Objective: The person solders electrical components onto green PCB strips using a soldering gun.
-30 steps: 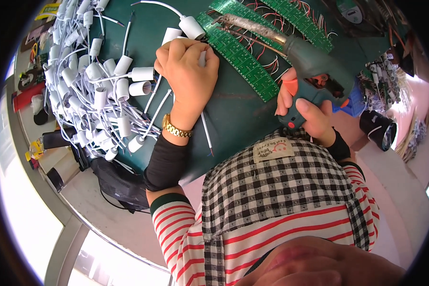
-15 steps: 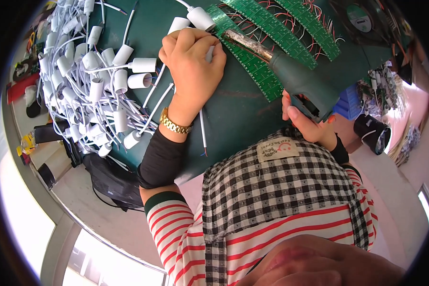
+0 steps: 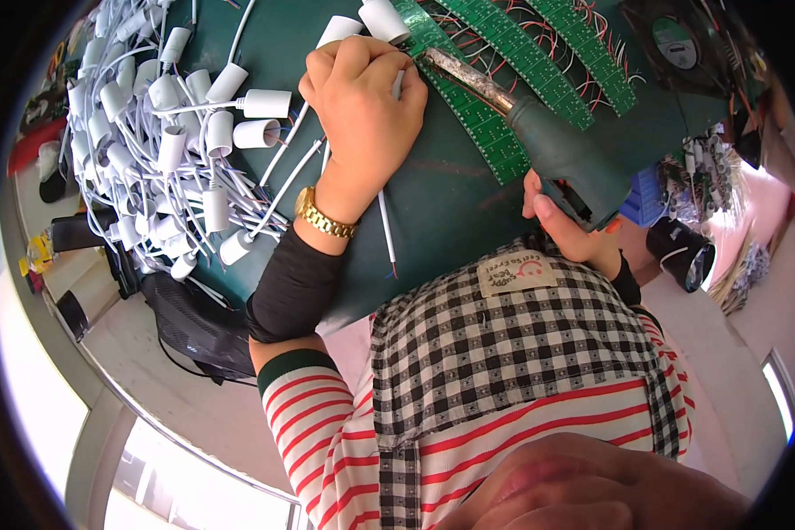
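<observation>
Soldering gun (image 3: 564, 159) fills the right hand (image 3: 567, 225), left hand (image 3: 367, 110) pinching white part (image 3: 397, 84), bare tabletop (image 3: 455, 221) below circuit board's edge (image 3: 502, 166).

lower-left window (image 3: 31, 389) glares white, seemingly daylight; edges bend.

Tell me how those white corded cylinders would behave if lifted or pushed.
The white cylinders look hollow, so probably light. Their round sides might roll, though cables could check that. The cables curve and overlap, so may bend and snag.

One soldering gun (image 3: 548, 146), three green circuit boards (image 3: 532, 64).
Dozens of white sockets (image 3: 171, 150) left of the left grip (image 3: 362, 110), two beyond it.
</observation>
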### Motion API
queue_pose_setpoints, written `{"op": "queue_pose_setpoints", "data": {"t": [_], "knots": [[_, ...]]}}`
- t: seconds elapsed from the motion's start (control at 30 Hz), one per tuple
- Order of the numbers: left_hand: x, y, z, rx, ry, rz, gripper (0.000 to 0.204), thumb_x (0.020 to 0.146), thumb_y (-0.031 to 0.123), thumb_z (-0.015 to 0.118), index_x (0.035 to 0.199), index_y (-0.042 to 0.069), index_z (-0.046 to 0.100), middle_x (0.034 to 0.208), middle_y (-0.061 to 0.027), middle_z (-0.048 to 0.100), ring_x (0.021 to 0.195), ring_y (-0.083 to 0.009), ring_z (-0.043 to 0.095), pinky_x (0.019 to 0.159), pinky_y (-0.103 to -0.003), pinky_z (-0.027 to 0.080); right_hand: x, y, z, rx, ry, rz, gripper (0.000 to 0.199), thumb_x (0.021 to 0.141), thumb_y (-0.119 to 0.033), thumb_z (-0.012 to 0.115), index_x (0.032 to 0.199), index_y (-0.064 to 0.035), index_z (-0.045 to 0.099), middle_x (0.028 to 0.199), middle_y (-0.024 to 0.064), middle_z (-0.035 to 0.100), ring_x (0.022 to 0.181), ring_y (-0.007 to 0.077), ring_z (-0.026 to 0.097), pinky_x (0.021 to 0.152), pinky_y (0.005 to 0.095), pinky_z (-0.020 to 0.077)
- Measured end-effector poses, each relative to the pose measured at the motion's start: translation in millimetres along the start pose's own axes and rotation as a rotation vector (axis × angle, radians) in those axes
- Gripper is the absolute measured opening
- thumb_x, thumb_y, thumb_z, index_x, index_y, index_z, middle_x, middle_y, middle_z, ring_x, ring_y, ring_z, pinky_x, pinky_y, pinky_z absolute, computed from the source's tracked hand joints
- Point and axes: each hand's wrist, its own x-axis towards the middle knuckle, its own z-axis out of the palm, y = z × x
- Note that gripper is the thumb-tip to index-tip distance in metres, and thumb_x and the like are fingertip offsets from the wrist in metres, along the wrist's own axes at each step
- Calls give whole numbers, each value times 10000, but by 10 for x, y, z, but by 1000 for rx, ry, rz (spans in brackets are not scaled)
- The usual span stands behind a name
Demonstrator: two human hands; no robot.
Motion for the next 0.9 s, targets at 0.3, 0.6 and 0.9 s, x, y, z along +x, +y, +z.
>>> {"op": "queue_pose_setpoints", "data": {"t": [0.3, 0.6, 0.9], "knots": [[10, -6, -50, 48, -21, -1, 92, 643, 84, 712, 724, 106, 674, 857, 37, 598, 903, -231, 501, 772, -364, 345, 11, -14, 16, 439, 113, -43, 480, 858, -267, 576, 1205, 4, 386, 788, 97, 506, 663, 193, 548, 614, 302, 470], [11, 0, -70, 49, -30, -7, 80, 652, 92, 711, 722, 101, 673, 856, 34, 597, 906, -234, 503, 771, -371, 352, 82, 25, 13, 456, 103, -36, 526, 870, -283, 555, 1263, 15, 371, 803, 111, 513, 673, 209, 560, 624, 323, 465], [8, 0, -75, 62, -17, 13, 82, 660, 91, 696, 732, 100, 658, 866, 26, 580, 887, -234, 501, 759, -377, 343, 145, 45, -63, 563, 121, -86, 504, 879, -247, 532, 1262, 42, 377, 782, 125, 511, 644, 210, 565, 588, 306, 470]]}}
